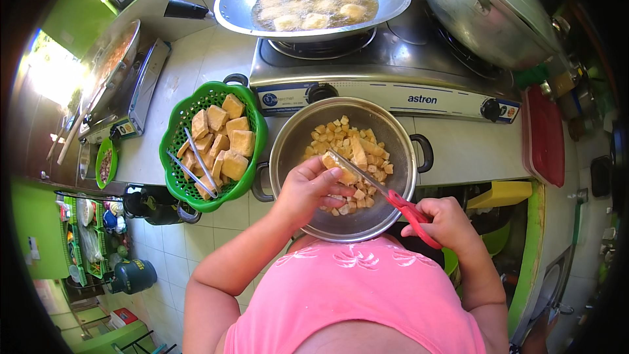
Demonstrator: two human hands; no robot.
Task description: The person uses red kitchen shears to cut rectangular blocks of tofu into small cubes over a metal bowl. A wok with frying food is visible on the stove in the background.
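Over a metal mesh strainer (pixel 314 118) my left hand (pixel 309 189) holds a piece of fried tofu (pixel 339 167). In my right hand (pixel 440 221) are scissors with red handles (pixel 410 214), their blades lying against that piece. Small cut cubes of fried tofu (pixel 334 132) and some longer strips lie in the strainer. Left of it, a green plastic colander (pixel 172 157) contains whole fried tofu blocks (pixel 242 142), with metal tongs (pixel 201 164) resting on top. Beyond the strainer, a metal wok (pixel 231 0) holds pieces frying in bubbling oil (pixel 314 2).
The wok and a large lidded metal pot (pixel 491 24) sit on a gas stove (pixel 393 93). At the left is another stove (pixel 140 103) with a pan of food (pixel 118 54), near a small green bowl (pixel 113 164). A red plastic tray (pixel 543 142) stands at the right.
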